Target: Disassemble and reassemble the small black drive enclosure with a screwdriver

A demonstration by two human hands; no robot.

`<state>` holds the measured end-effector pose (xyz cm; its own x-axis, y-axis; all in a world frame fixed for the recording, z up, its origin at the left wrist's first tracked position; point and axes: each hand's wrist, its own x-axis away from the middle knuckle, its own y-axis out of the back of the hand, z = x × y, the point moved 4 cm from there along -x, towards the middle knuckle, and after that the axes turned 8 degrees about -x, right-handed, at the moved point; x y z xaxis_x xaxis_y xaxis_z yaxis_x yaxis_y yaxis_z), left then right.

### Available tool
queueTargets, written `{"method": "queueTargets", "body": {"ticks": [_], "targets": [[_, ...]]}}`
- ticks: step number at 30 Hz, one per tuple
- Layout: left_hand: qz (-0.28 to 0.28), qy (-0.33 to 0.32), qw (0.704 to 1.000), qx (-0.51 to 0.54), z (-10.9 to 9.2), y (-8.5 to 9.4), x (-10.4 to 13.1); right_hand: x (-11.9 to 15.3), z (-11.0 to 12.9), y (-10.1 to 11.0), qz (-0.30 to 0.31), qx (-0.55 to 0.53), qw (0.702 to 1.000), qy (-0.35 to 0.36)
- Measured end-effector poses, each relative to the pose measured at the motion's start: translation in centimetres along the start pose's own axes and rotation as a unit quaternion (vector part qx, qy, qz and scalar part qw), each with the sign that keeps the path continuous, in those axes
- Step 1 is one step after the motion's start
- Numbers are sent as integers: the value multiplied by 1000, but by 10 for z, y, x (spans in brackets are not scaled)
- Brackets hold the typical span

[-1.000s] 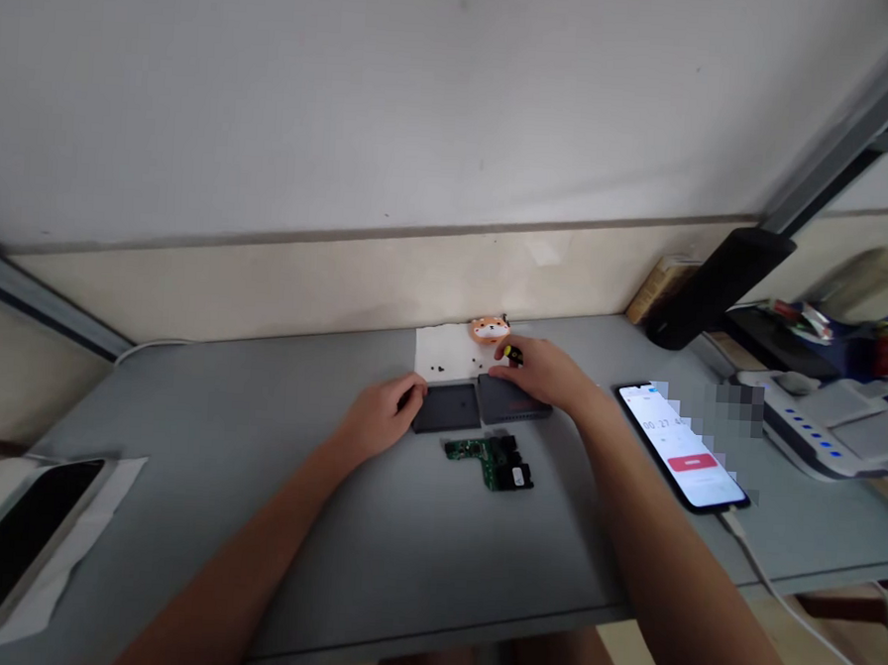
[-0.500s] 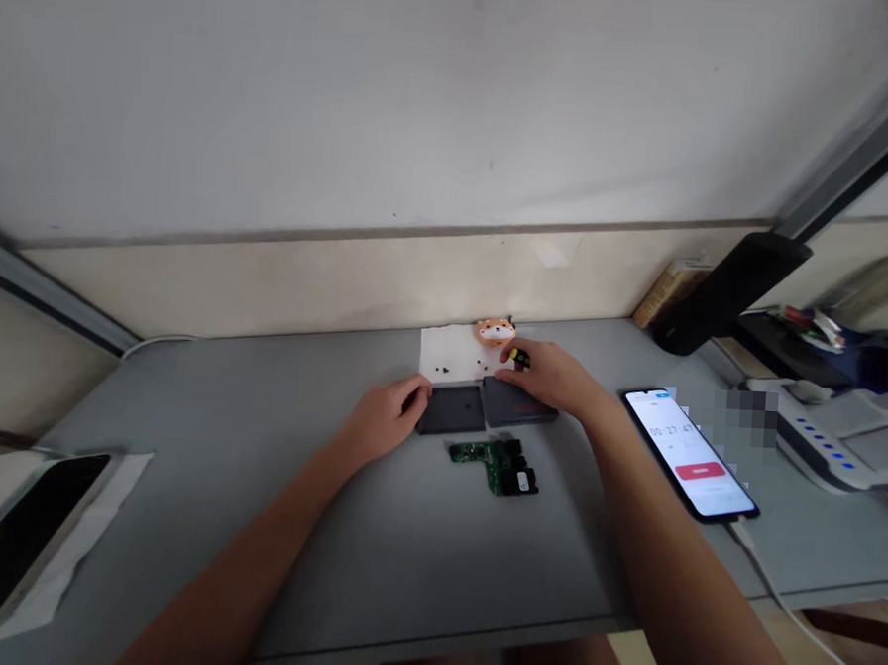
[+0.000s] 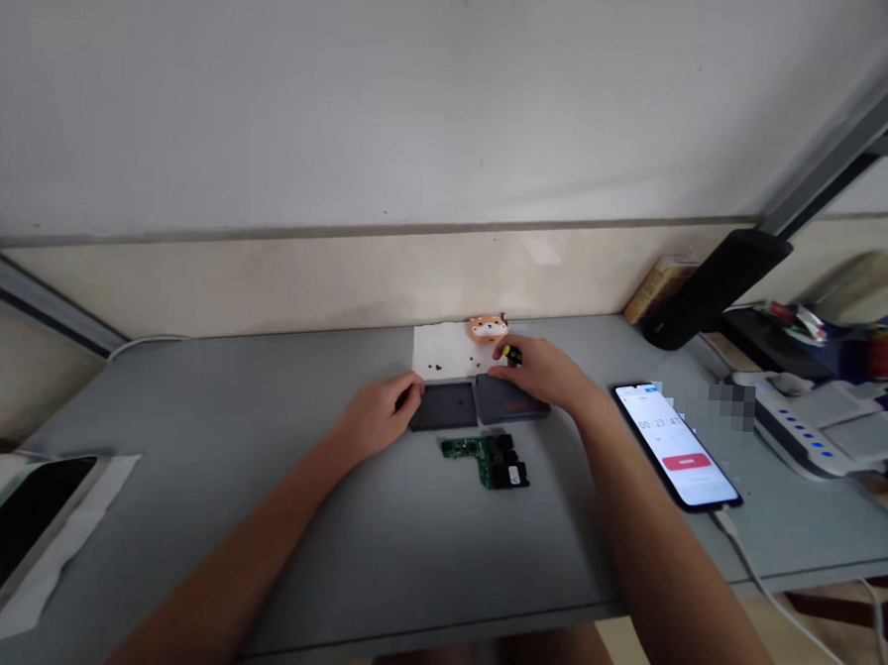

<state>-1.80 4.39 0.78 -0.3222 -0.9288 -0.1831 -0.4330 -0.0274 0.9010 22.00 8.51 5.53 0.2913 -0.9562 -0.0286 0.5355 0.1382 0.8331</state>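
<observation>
My left hand (image 3: 380,411) is closed, thumb and fingers pinching the left edge of a shallow dark plastic case half (image 3: 447,407) that lies on the table. In my right hand (image 3: 537,369) is a small screwdriver (image 3: 513,355) with a black and yellow handle; its tip is hidden. The fingers of that hand also rest on the back of the second dark case half (image 3: 513,402), which lies right beside the first. Nearer to me is a green circuit board (image 3: 484,456) with black connectors. Several tiny dark screws (image 3: 437,367) lie on a white paper (image 3: 432,344) behind the case halves.
An orange animal-faced item (image 3: 487,328) sits at the paper's back edge. To the right lie a phone (image 3: 672,446) with a running timer and cable, a white power strip (image 3: 803,431), and a leaning black cylinder (image 3: 714,287). Another phone (image 3: 20,539) is at left.
The view has shifted slightly, so everything appears a little farther left. Both hands keep the same hold, and the case halves and board stay in place.
</observation>
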Motion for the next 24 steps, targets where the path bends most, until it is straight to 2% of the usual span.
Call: {"method": "queueTargets", "body": {"ticks": [6, 9, 12, 13, 15, 17, 19, 24], "targets": [[-16, -10, 1000, -19, 2, 1, -1, 0, -1, 0, -1, -7, 1000, 1], [-97, -43, 994, -36, -7, 9, 1, 0, -3, 0, 3, -9, 1000, -4], [-194, -100, 974, -57, -38, 13, 13, -1, -3, 1, -1, -7, 1000, -4], [-195, -137, 970, -58, -53, 10, 19, -1, -3, 1, -3, -6, 1000, -2], [-150, -249, 954, -69, -86, -1, 32, -1, -3, 1, -5, -6, 1000, 2], [-108, -307, 942, -86, -107, -13, 44, -1, -2, 1, -5, -7, 1000, 6], [-76, -312, 942, -93, -113, -21, 49, -1, -3, 1, -5, -6, 1000, 6], [-46, -328, 940, -82, -105, -25, 49, 0, -3, 2, -2, -6, 1000, 7]]}}
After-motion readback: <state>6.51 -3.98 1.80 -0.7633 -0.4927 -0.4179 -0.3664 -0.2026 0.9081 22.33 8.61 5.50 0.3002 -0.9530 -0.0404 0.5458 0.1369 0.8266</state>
